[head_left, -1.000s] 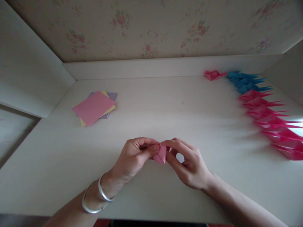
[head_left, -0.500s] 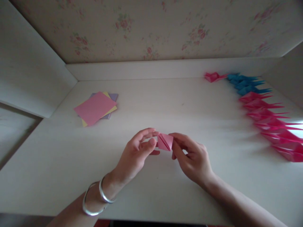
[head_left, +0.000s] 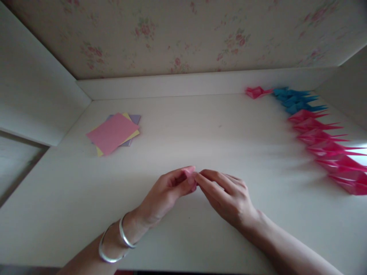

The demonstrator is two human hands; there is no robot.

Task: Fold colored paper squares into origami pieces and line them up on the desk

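A small folded piece of pink paper (head_left: 188, 172) is between my two hands over the middle of the white table. My left hand (head_left: 166, 193), with two silver bangles at the wrist, is closed on it, thumb in front and fingers behind. From the other side my right hand (head_left: 229, 194) reaches in with its fingers close together, their tips at the paper's right edge. Fingers cover most of the paper, so its exact folds cannot be made out.
To the left lies a fanned stack of pink, yellow and purple paper sheets (head_left: 113, 133). Along the right side stand several pink paper cranes (head_left: 323, 147) and several blue ones (head_left: 296, 100). Another pink crane (head_left: 255, 92) sits near the back ledge (head_left: 172, 86).
The folded paper has turned and is now mostly covered by my left hand, which has closed around it. My right fingers have shifted left and straightened over its edge.
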